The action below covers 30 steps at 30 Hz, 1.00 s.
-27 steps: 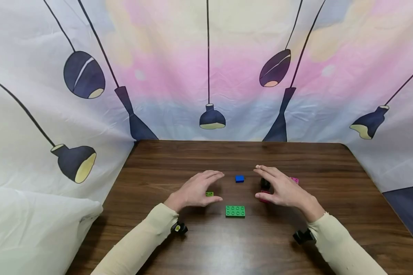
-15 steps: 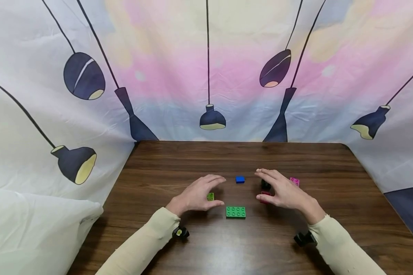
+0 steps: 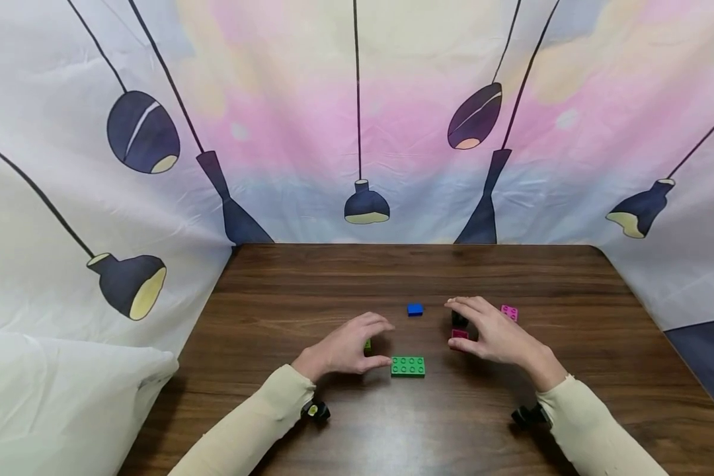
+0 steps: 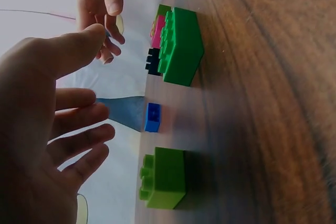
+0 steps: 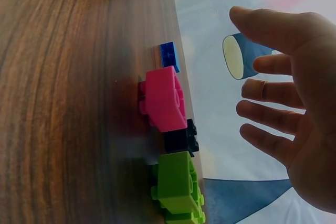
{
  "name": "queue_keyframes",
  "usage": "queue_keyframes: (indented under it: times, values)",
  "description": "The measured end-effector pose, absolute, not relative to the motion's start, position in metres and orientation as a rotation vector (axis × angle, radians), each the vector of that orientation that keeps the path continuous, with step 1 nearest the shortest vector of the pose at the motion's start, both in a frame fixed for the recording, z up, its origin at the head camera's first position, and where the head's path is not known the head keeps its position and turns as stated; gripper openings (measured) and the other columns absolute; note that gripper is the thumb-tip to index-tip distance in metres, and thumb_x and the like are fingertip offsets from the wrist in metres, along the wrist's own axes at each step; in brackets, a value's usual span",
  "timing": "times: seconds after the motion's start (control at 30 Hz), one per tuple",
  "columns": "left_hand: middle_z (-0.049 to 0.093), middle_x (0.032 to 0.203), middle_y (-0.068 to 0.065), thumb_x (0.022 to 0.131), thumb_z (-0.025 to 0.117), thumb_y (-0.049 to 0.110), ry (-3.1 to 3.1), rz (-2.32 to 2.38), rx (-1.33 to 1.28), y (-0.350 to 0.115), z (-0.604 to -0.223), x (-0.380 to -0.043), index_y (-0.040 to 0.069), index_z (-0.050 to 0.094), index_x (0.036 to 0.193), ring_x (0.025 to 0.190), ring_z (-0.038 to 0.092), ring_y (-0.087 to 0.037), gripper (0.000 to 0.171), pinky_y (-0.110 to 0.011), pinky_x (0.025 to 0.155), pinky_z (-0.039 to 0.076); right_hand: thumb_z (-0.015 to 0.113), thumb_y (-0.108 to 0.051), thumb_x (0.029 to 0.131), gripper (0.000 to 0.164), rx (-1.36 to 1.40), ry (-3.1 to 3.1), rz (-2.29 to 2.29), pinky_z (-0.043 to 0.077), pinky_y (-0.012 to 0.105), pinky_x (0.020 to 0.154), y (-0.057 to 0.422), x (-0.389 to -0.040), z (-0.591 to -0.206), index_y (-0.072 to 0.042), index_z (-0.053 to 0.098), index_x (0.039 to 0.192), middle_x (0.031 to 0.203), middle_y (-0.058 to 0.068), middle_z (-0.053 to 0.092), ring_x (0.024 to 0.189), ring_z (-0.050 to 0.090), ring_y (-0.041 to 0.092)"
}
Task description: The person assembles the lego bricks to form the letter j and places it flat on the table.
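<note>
Gaping left grip (image 3: 344, 347), right grip (image 3: 502, 334) (near bricks (image 4: 168, 178))

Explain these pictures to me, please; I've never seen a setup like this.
There is no robot, just a person's bare left hand and right hand. The wide view is from a head camera; the close ones are from the left wrist camera and right wrist camera, so the wooden table looks sideways there. On it lie bricks: a long green brick nearest the person, a blue brick farther back, a lime brick by the left hand, and, around the right hand, a black brick, a pink brick, a darker pink brick and another lime brick. Neither hand holds anything.
</note>
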<state>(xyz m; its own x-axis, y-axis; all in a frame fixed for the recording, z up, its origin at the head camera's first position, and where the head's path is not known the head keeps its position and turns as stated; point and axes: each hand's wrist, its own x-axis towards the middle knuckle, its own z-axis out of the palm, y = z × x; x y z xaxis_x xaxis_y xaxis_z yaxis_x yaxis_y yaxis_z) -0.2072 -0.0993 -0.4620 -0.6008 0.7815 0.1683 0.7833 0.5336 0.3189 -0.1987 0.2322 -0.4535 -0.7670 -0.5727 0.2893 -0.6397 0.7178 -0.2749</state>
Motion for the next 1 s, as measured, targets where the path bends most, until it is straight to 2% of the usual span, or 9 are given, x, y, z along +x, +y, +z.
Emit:
queue_keyframes:
  times: [0.13, 0.53, 1.0]
  values:
    - [0.058, 0.129, -0.002, 0.089, 0.068, 0.044, -2.712, -0.604, -1.445, -0.098, -0.467, -0.206, 0.009, 0.059, 0.13, 0.12, 0.053, -0.017, 0.055, -0.035, 0.099, 0.047, 0.074, -0.044, 0.083, 0.068, 0.967, -2.743, 0.546, 0.047, 0.051, 0.097, 0.233, -0.197, -0.455, -0.008, 0.054, 0.137, 0.137, 0.012, 0.055, 0.123, 0.052, 0.029]
    - [0.058, 0.127, -0.001, 0.089, 0.068, 0.044, -2.731, -0.631, -1.461, -0.097, -0.473, -0.202, 0.008, 0.059, 0.13, 0.118, 0.055, -0.014, 0.055, -0.032, 0.099, 0.047, 0.079, -0.038, 0.081, 0.063, 0.971, -2.745, 0.538, 0.049, 0.048, 0.094, 0.234, -0.199, -0.464, -0.007, 0.058, 0.132, 0.129, 0.01, 0.059, 0.117, 0.055, 0.027]
    - [0.059, 0.123, 0.0, 0.089, 0.068, 0.044, -2.706, -0.616, -1.499, -0.096, -0.48, -0.198, 0.009, 0.061, 0.127, 0.114, 0.055, -0.012, 0.053, -0.03, 0.097, 0.047, 0.079, -0.032, 0.081, 0.062, 0.984, -2.773, 0.533, 0.049, 0.047, 0.093, 0.237, -0.196, -0.468, -0.008, 0.057, 0.133, 0.128, 0.01, 0.057, 0.117, 0.053, 0.027]
